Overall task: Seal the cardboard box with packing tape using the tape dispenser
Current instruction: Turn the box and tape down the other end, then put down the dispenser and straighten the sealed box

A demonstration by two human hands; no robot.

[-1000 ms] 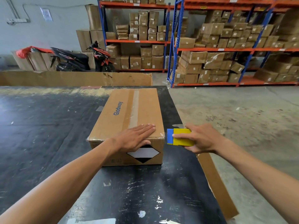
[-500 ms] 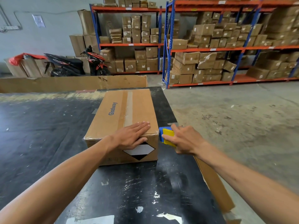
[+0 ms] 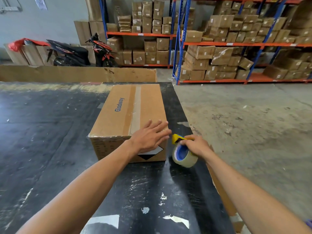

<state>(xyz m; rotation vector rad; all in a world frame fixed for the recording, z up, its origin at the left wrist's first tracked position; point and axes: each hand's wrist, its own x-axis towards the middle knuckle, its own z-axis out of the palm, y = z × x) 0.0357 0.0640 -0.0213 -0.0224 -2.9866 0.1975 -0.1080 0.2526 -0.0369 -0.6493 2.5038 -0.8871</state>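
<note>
A closed brown cardboard box [image 3: 125, 114] marked "Glodway" lies on the black table [image 3: 50, 132], with a strip of clear tape along its top seam. My left hand [image 3: 150, 135] rests flat on the box's near right top corner, fingers spread. My right hand [image 3: 195, 145] grips the yellow and blue tape dispenser [image 3: 178, 138] just right of the box's near corner. The roll of clear tape [image 3: 184, 157] with its blue core hangs below my fingers, close to the table.
The table's right edge runs just beyond my right hand, with a cardboard strip [image 3: 221, 188] leaning against it and concrete floor [image 3: 244, 124] past it. A low cardboard wall [image 3: 76, 74] lines the far edge. Shelves of cartons [image 3: 219, 48] and a motorbike [image 3: 76, 53] stand behind.
My right hand has brought the dispenser down beside the box's near right corner and tilted it, so the tape roll now shows. My left hand stays flat on the box.
</note>
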